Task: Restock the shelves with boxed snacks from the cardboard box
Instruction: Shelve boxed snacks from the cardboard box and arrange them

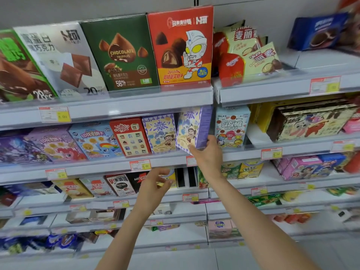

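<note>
Right hand (pixel 206 152) grips the purple cartoon snack box (pixel 191 129) by its bottom corner at the second shelf (pixel 97 167), beside a matching box (pixel 159 133); long axis near vertical, slightly tilted, front facing out-left. Left hand (pixel 155 184) loosely curled, empty, lower down

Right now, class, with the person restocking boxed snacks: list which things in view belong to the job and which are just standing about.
In the job: right hand, gripping the purple cartoon snack box; matching box beside it; second shelf; left hand, hovering below.

Standing about: green chocolate truffles box; red Ultraman chocolate box; Nescafé boxes; price tags.
</note>
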`<state>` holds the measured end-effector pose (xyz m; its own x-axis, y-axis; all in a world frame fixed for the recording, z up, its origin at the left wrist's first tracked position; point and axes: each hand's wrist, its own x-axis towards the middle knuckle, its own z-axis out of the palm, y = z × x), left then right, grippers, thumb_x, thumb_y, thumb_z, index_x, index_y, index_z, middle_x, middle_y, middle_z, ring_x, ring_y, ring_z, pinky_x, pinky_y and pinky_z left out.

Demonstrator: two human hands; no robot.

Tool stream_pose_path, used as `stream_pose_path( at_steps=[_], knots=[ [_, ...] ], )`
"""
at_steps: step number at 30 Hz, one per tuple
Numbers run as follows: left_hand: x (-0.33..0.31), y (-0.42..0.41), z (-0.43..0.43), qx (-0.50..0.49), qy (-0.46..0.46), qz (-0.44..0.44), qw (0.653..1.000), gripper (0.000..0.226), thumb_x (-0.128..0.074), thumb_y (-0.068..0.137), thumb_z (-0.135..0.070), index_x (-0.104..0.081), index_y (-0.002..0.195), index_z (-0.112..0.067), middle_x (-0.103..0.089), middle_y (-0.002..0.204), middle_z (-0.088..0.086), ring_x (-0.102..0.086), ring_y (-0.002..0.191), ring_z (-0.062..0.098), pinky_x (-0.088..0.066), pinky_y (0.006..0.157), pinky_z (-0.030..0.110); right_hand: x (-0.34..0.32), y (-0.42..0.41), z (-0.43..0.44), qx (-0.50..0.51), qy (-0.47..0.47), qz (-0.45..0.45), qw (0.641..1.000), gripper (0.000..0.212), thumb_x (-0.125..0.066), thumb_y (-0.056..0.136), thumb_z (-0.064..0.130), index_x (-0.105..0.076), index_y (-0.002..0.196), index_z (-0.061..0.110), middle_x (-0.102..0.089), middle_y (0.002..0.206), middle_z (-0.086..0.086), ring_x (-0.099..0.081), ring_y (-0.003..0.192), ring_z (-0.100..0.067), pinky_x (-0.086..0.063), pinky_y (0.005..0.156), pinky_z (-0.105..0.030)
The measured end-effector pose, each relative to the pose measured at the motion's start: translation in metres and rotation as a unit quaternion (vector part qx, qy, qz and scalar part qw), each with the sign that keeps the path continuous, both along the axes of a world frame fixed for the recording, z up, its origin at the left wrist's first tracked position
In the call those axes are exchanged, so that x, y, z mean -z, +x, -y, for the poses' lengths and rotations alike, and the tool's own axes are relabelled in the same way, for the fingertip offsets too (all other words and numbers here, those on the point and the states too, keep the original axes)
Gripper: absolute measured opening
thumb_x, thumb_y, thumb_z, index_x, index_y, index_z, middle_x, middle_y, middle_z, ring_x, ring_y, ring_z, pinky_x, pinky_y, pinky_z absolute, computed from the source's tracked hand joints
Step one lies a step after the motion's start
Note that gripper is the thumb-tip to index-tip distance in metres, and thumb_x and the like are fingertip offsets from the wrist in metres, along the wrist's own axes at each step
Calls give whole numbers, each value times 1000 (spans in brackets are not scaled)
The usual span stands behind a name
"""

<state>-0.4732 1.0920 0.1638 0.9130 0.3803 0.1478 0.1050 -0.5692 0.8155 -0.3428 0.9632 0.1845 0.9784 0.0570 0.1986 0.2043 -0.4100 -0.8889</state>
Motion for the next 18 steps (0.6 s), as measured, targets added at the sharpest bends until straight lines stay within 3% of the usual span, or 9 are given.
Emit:
stream_pose_path(
  at_steps=[3, 7, 10, 13, 18],
  knots=[
    [1, -1, -7, -4, 49, 8, 999, 23, -65, 87, -16, -53, 101, -30, -57, 103, -2, -60, 89, 8, -50, 71, 24, -4, 16, -13, 34, -34, 20, 999, 45, -73, 78, 33, -50, 109, 10, -61, 103, -5, -53, 99, -25, -39, 69, -29],
    [3, 10, -20, -28, 199, 4, 980, 33, -67, 85, -21, -56, 116, -15, -51, 115, 0, -51, 106, 18, -49, 79, 36, -8, 32, -19, 45, -142, 36, 988, 53, -67, 85, 30, -42, 124, 5, -55, 119, -12, -47, 114, -29, -42, 82, -34],
    [-4, 28, -27, -19, 310, 32, 950, 41, -75, 77, -16, -59, 113, -7, -55, 115, 12, -53, 103, 32, -50, 78, 41, -6, 34, -19, 51, -201, 61, 976, 50, -65, 86, 29, -41, 122, 4, -54, 120, -13, -46, 114, -28, -41, 83, -33],
    [-12, 43, -30, -31, 374, 28, 926, 50, -76, 74, -16, -58, 119, -8, -54, 122, 14, -52, 106, 35, -49, 82, 43, -2, 31, -21, 45, -195, 60, 978, 49, -66, 86, 28, -42, 119, 3, -55, 115, -14, -50, 109, -29, -43, 77, -35],
    [-14, 51, -33, -56, 380, -34, 923, 58, -65, 84, -25, -42, 135, -12, -34, 142, 9, -36, 124, 30, -41, 95, 39, 0, 25, -19, 26, -156, 51, 986, 51, -67, 85, 31, -44, 120, 1, -57, 111, -14, -54, 105, -31, -42, 80, -35]
  ],
)
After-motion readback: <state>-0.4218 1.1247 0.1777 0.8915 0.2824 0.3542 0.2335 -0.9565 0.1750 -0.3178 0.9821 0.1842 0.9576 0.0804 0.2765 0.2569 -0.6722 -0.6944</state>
